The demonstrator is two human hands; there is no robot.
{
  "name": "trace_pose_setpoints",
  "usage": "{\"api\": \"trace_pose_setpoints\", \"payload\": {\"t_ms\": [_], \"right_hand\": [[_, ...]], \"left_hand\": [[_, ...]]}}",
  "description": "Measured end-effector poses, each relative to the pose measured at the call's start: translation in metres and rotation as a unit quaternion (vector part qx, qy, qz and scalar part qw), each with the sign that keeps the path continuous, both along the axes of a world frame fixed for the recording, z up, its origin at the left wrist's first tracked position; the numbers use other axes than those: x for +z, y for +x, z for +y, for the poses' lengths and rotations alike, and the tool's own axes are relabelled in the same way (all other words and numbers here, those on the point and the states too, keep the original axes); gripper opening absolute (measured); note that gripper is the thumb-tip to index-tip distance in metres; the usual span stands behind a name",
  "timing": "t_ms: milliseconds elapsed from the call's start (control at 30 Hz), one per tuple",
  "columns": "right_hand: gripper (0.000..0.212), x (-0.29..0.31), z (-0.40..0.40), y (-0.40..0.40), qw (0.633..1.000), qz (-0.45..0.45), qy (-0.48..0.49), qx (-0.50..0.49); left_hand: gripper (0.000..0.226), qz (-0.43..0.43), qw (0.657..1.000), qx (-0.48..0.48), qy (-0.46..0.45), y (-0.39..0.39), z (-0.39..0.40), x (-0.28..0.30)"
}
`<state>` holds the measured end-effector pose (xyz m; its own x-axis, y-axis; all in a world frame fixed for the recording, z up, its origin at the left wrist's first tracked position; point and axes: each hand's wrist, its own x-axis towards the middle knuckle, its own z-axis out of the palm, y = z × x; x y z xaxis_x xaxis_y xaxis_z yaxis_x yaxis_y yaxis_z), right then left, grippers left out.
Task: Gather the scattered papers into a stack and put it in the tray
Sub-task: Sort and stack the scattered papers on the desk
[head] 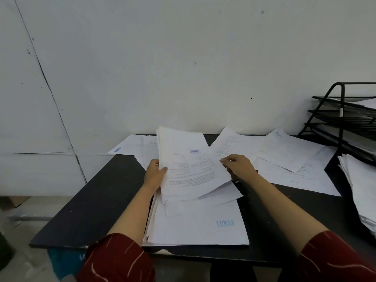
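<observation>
Red sleeves [114, 259] reach over the desk [91, 200]; left hand [154, 176] and right hand [238, 165] each grip the gathered papers [193, 165]. Gathering continues: loose sheets [289, 151] need collecting before the tray [345, 119], far right.

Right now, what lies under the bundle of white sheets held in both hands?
Under the bundle of white sheets lies a flat white paper stack stamped LUNAS on the black table. Whatever lies beneath that stack is hidden.
</observation>
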<state>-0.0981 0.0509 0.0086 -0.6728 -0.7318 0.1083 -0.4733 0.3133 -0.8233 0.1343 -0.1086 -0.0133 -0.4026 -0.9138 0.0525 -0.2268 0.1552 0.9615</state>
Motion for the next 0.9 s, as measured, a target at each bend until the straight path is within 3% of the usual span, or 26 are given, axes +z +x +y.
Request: {"api": "trace_pose_setpoints", "payload": {"t_ms": [100, 200, 300, 433, 500, 533, 600, 633, 767, 900], "right_hand": [[0.049, -0.001, 0.001, -0.007, 1.000, 0.005, 0.018, -0.016], [0.081, 0.005, 0.005, -0.009, 0.996, -0.083, 0.016, 0.015], [0.043, 0.008, 0.017, -0.009, 0.988, -0.147, -0.022, 0.035], [0.036, 0.003, 0.029, -0.023, 0.996, -0.069, -0.063, 0.016], [0.038, -0.002, 0.034, -0.034, 0.997, -0.028, -0.072, -0.026], [0.038, -0.004, 0.038, -0.039, 0.996, -0.023, -0.074, -0.053], [0.036, -0.014, 0.048, -0.048, 0.994, -0.015, -0.069, -0.084], [0.036, -0.020, 0.053, -0.051, 0.994, -0.008, -0.065, -0.086], [0.034, -0.028, 0.058, -0.055, 0.994, 0.000, -0.066, -0.082], [0.035, -0.029, 0.058, -0.055, 0.993, -0.004, -0.078, -0.093]], "left_hand": [[0.026, 0.048, 0.999, -0.018, -0.003, -0.004, 0.007, 0.008], [0.030, 0.076, 0.996, -0.049, -0.002, -0.014, 0.016, 0.019], [0.036, 0.095, 0.991, -0.089, 0.014, -0.028, 0.029, 0.030], [0.037, 0.081, 0.988, -0.127, 0.032, -0.038, 0.042, 0.033], [0.028, -0.001, 0.996, -0.090, -0.015, -0.039, 0.044, 0.033], [0.031, -0.117, 0.989, -0.050, -0.072, -0.038, 0.042, 0.032], [0.060, -0.373, 0.917, 0.036, -0.134, -0.032, 0.042, 0.031], [0.077, -0.436, 0.892, 0.055, -0.109, -0.028, 0.044, 0.032], [0.101, -0.422, 0.901, 0.086, -0.043, -0.030, 0.051, 0.029], [0.090, -0.425, 0.892, 0.102, -0.112, -0.040, 0.059, 0.019]]}}
